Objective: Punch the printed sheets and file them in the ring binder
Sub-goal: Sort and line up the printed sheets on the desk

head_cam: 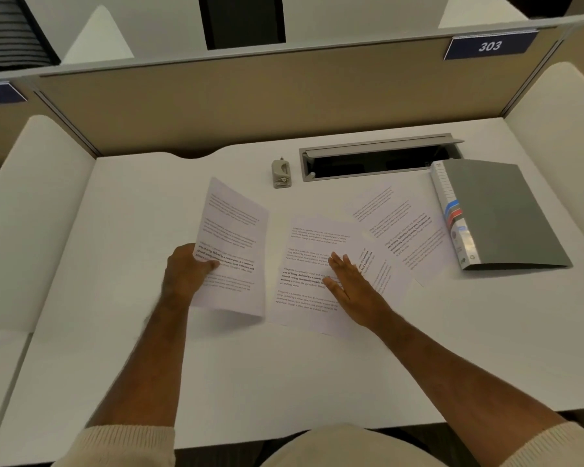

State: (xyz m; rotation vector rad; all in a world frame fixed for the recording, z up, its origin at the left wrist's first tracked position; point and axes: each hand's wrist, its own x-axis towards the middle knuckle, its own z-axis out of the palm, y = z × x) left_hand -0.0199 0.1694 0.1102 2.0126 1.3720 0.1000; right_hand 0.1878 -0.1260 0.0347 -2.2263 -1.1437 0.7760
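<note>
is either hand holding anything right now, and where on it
The left hand grips a printed sheet at its left edge, lifted off the desk. The right hand holds nothing; it lies flat on the sheets spread on the desk.

Soft, even light from overhead, slightly warm and dim. The white table point(115, 230) shows no glare and shadows are faint, the clearest one under the binder point(506, 214). The left hand point(186, 271) is motion-blurred. Print on the sheets point(311, 264) is too soft to read. Wide-angle distortion bends the edges.
</note>
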